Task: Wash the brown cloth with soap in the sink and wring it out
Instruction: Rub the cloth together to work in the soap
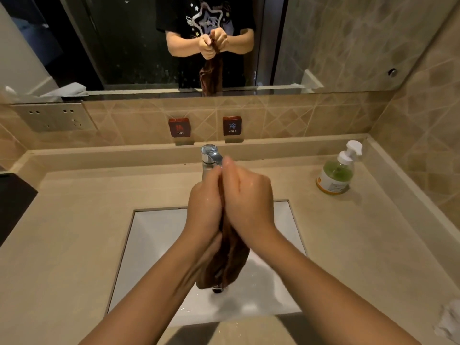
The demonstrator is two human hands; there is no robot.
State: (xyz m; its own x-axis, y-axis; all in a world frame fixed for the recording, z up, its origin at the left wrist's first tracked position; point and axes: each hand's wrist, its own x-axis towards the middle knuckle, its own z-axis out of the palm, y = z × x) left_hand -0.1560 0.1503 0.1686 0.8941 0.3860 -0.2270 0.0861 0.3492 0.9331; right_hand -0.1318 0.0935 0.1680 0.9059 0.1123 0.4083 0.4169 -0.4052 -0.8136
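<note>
Both the left hand (205, 207) and right hand (249, 197) grip the brown cloth (229, 260) above the sink (149, 235); hard twisting could splash water onto the surface (74, 220).

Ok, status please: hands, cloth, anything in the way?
Hands: left hand and right hand both grip brown cloth, bunched. Cloth hangs over sink, in front of faucet. Nothing in the way; soap bottle stands aside, right.

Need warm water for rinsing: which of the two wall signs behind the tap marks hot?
The left sign, with a red character and the word HOT. The right sign has a blue character and reads COLD.
</note>
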